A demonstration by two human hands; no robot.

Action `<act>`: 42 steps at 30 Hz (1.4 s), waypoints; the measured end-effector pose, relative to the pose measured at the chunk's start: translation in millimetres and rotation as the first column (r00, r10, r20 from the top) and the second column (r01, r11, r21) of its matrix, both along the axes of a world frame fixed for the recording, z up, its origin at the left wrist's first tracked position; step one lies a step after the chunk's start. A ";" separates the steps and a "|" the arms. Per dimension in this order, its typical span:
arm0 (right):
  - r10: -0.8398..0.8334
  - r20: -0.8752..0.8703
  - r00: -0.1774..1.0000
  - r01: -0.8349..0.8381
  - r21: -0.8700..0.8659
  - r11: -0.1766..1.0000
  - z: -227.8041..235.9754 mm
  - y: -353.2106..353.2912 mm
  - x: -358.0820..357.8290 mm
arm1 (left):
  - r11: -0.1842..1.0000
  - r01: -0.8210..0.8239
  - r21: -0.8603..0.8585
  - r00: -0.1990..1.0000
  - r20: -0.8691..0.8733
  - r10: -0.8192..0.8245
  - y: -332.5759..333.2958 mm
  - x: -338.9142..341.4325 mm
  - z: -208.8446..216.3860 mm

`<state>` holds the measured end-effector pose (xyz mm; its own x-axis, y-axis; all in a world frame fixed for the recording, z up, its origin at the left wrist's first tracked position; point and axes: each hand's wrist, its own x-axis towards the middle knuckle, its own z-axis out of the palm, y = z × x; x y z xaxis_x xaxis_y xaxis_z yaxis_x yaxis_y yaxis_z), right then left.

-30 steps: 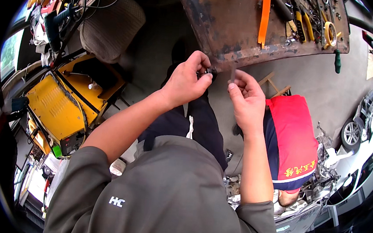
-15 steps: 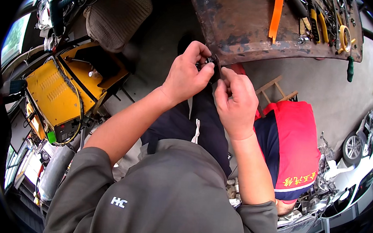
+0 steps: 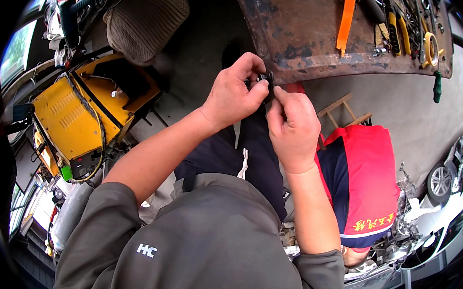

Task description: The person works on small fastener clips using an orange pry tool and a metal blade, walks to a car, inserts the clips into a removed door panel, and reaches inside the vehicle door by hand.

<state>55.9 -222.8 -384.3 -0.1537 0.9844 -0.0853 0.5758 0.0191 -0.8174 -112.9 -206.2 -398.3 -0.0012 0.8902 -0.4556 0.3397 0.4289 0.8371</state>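
Between the thumb and fingers of my left hand (image 3: 237,90) is a small dark part (image 3: 266,80) with a little metallic shine. Its exact kind is too small to tell, and fingers cover much of it. My right hand (image 3: 296,125) is closed just to the right, its fingers curled. The tip of its index finger meets the dark part's edge or lies close beside it. Whatever the right fingers pinch is hidden. Both hands are held in front of my body, just short of the near corner of a worn brown metal panel (image 3: 304,52).
On the panel lie an orange strip (image 3: 346,23), yellow-handled pliers (image 3: 402,35) and a tape roll (image 3: 430,47). A person in a red and navy top (image 3: 367,179) bends down at my right, near a wooden stool (image 3: 343,107). A yellow machine (image 3: 73,116) and mesh-backed chair (image 3: 143,21) stand left.
The dark part has turned a little in my fingers, and its thin dark edge no longer points up between the hands. My hands have barely shifted; the view has moved slightly.
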 end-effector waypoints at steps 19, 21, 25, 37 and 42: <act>0.005 0.077 0.997 -0.005 -0.007 1.000 -10.3 6.8 -8.4 | 0.995 -0.094 0.041 0.993 -0.073 0.097 9.6 9.8 -7.0; 0.004 0.082 0.997 -0.002 -0.022 1.000 -10.1 6.9 -8.9 | 0.996 -0.077 0.048 0.992 -0.091 0.081 8.3 8.8 -9.5; 0.012 0.081 0.997 -0.010 -0.024 1.000 -10.8 6.9 -9.3 | 0.998 -0.035 0.057 0.994 -0.102 0.041 9.8 8.3 -11.6; 0.019 0.050 0.999 -0.017 -0.041 0.999 -13.3 10.4 -10.0 | 0.990 -0.057 0.128 0.993 -0.095 0.070 15.7 9.2 -17.0; 0.017 0.024 1.000 -0.015 -0.048 0.999 -12.2 14.9 -12.9 | 0.988 -0.058 0.142 0.995 -0.076 0.069 17.2 5.4 -19.8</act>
<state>43.0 -207.9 -396.5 -0.1667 0.9766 -0.1356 0.5951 -0.0100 -0.8036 -107.5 -189.0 -418.1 -0.0916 0.9420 -0.3229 0.3843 0.3326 0.8612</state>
